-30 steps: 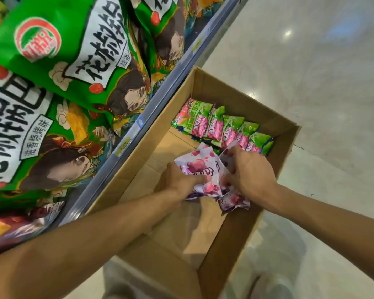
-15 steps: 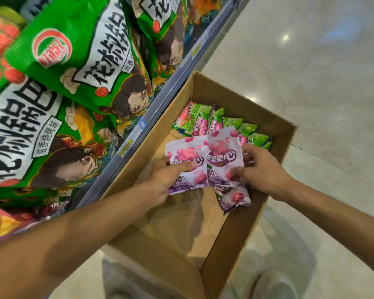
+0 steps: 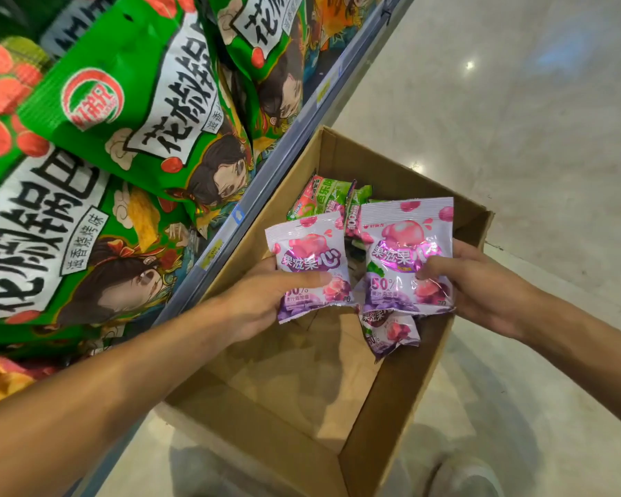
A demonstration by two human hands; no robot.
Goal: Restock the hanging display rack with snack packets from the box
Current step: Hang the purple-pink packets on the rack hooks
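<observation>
An open cardboard box (image 3: 402,399) stands on the floor below me. My left hand (image 3: 266,299) grips one pink-and-purple snack packet (image 3: 311,252) above the box. My right hand (image 3: 481,288) grips another packet of the same kind (image 3: 406,245), face up, beside it. A third purple packet (image 3: 389,333) shows just under the right one; whether my right hand holds it I cannot tell. Several green-and-pink packets (image 3: 327,200) stand at the far end of the box, partly hidden behind the held ones.
Large green snack bags (image 3: 122,113) hang on the display to the left, above a grey shelf rail with price tags (image 3: 230,224). Pale polished floor (image 3: 517,120) lies to the right. A grey shoe (image 3: 463,477) shows beside the box's near corner.
Both hands have risen out of the box, each with a purple packet, and moved slightly apart. The packets now face up and sit higher over the box.
</observation>
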